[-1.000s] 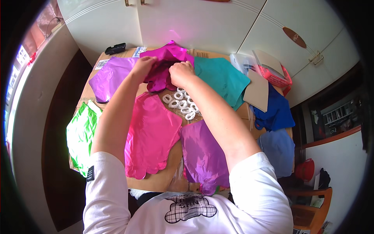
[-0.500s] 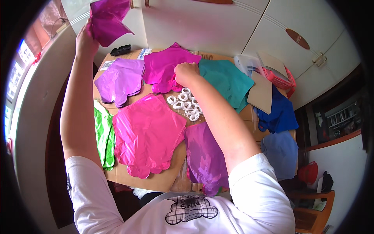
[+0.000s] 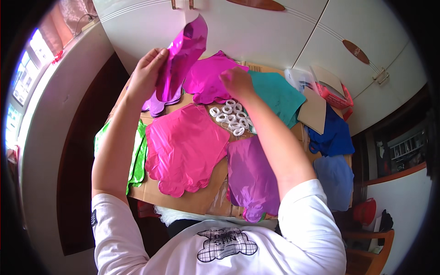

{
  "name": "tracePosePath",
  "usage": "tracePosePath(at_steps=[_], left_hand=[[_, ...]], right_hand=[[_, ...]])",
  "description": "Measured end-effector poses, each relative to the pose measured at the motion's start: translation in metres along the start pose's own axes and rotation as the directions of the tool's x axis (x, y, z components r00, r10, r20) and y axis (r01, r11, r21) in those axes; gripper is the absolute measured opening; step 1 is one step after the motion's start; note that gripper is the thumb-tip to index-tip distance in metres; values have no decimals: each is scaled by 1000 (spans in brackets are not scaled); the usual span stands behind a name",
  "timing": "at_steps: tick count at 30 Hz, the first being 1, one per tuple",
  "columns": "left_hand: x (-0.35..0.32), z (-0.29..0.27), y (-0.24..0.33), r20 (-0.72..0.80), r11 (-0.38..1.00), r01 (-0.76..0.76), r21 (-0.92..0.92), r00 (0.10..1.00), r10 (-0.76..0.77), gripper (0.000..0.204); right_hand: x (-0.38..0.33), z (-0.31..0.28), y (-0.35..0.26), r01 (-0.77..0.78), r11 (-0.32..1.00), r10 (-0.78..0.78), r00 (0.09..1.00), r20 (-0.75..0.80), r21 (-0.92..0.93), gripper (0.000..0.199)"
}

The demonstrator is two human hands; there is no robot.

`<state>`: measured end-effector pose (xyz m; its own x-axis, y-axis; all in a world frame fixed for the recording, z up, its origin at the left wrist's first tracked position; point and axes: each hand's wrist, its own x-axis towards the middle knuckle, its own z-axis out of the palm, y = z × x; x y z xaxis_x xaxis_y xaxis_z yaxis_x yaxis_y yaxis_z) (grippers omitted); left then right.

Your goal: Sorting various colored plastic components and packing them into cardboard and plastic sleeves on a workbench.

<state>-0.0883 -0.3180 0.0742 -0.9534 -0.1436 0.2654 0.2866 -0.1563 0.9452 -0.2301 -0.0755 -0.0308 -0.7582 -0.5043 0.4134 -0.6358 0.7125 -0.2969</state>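
Moved: magenta foil sheet (image 3: 183, 55) has been brought down from far left, gripped by left hand (image 3: 145, 75).
Right hand (image 3: 236, 81): grip closed on magenta stack (image 3: 206, 80).
Edges: cardboard-covered desk (image 3: 183, 199) crowded.
Packages: red box (image 3: 334, 94), far right.

White cabinet doors (image 3: 284, 41) with wooden handles (image 3: 356, 51), bright window (image 3: 25, 78) at left, wooden chair (image 3: 371, 247), dark floor (image 3: 80, 183).

Foil sheet (image 3: 183, 55) shiny magenta; stack (image 3: 208, 80) magenta; sheet (image 3: 185, 149) hot pink; sheet (image 3: 252, 176) violet; sheet (image 3: 277, 96) teal; stack (image 3: 137, 153) bright green; rings (image 3: 229, 117) white; sheets (image 3: 332, 137) blue; cardboard (image 3: 188, 199) tan
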Motion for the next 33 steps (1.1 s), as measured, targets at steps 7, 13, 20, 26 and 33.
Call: tracePosePath(at_steps=[7,13,20,26,33], left_hand=[[-92,99,3,365,792,-317,522,922,128,13],[-192,171,-32,740,221,-811,541,584,335,13],[-267,200,-73,710,405,-706,581,683,172,15],[-278,193,-62,540,626,-496,602,830,138,14],[-293,159,-60,441,517,-481,709,873,208,29]], right_hand=[[-80,-157,-16,-661,-74,141,734,664,746,68],[-186,-193,-3,-636,221,292,766,573,739,21],[-288,-182,24,-707,293,409,702,583,644,19],[-286,-179,38,-694,375,432,718,546,615,12],[-263,-176,36,-614,468,279,785,553,635,15]])
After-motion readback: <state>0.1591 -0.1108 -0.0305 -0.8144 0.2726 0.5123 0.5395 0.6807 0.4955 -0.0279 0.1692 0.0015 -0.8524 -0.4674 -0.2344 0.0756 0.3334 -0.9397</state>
